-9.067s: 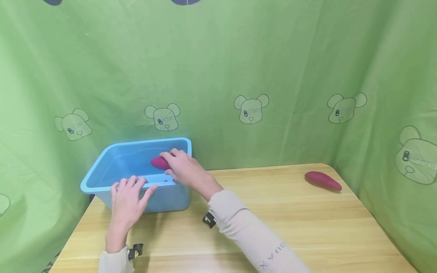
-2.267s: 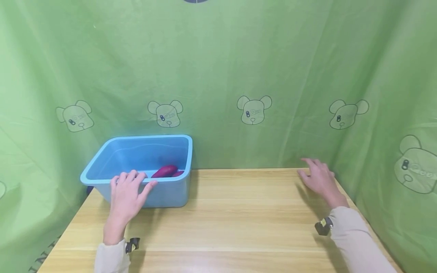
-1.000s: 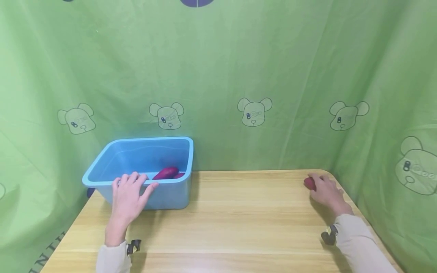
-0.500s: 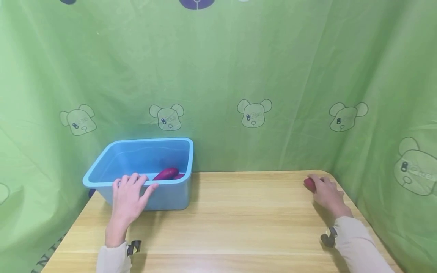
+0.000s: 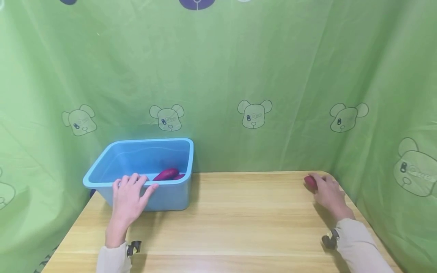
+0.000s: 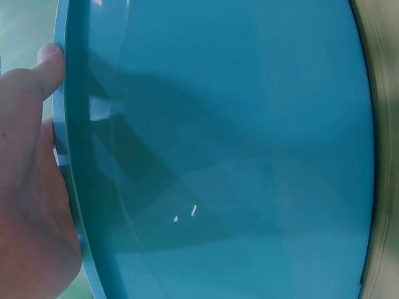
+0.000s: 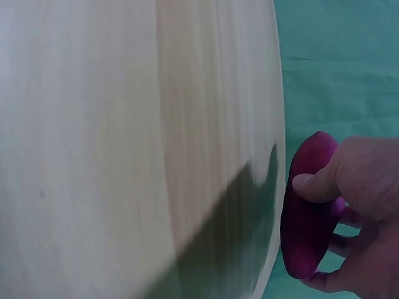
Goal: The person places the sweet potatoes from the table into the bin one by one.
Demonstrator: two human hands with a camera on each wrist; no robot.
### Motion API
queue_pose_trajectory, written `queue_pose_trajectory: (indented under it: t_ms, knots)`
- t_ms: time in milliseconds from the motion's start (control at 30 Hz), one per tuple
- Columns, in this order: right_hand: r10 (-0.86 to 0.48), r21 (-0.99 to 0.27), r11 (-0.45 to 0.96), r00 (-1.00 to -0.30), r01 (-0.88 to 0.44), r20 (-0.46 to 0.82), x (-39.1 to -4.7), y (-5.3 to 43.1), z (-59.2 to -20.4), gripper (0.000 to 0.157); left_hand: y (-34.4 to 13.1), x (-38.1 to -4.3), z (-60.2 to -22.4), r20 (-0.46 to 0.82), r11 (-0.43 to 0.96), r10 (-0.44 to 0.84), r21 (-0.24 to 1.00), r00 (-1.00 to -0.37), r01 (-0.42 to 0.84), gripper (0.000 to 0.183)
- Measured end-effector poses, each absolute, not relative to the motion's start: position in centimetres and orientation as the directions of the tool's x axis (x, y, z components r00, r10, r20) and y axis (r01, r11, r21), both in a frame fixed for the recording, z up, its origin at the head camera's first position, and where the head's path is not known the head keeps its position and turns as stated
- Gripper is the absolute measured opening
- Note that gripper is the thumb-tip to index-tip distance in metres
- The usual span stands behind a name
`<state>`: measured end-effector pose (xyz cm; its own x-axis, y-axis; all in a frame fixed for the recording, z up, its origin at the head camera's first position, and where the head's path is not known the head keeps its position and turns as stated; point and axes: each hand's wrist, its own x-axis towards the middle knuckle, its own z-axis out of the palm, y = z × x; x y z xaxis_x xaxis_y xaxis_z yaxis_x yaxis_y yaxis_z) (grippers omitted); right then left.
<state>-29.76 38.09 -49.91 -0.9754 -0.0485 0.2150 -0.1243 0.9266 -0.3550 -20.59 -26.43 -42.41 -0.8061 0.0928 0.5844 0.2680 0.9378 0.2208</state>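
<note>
A blue plastic bin (image 5: 167, 195) stands at the back left of the table. My left hand (image 5: 128, 199) grips its front rim, fingers bent over the edge; in the left wrist view the thumb (image 6: 51, 62) lies at the rim. Inside the bin a purple-red sweet potato (image 5: 166, 174) leans, with part of another (image 5: 179, 176) beside it, mostly hidden by the wall. At the far right corner my right hand (image 5: 328, 192) holds a sweet potato (image 5: 310, 182). The right wrist view shows this sweet potato (image 7: 303, 233) between thumb and fingers, near the table edge.
The wooden table (image 5: 239, 212) has a rounded far right corner. A green curtain (image 5: 218, 68) with printed bear heads hangs close behind it and on both sides. Dark devices sit on both wrists, at the light sleeves.
Earlier the right hand lowered a sweet potato into the bin; that one now lies there. The hand has since moved right and grasped the sweet potato at the far corner. The left hand stays.
</note>
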Motion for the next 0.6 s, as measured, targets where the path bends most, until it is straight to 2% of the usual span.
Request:
queue_pose_trajectory:
  t_ms: [267,600]
  knots:
    - [-0.048,-0.381,0.914,-0.971,-0.138,0.235,-29.4,37.5,-49.0,0.084,-26.4,-20.5,-42.3,0.598,0.935,0.1,0.217,-0.795,0.281,0.039]
    - [-0.039,-0.427,0.891,-0.963,-0.155,0.268,-28.6,36.6,-47.2,0.081,-26.5,-20.6,-42.4,0.602,0.934,0.1,0.217,-0.792,0.284,0.039]
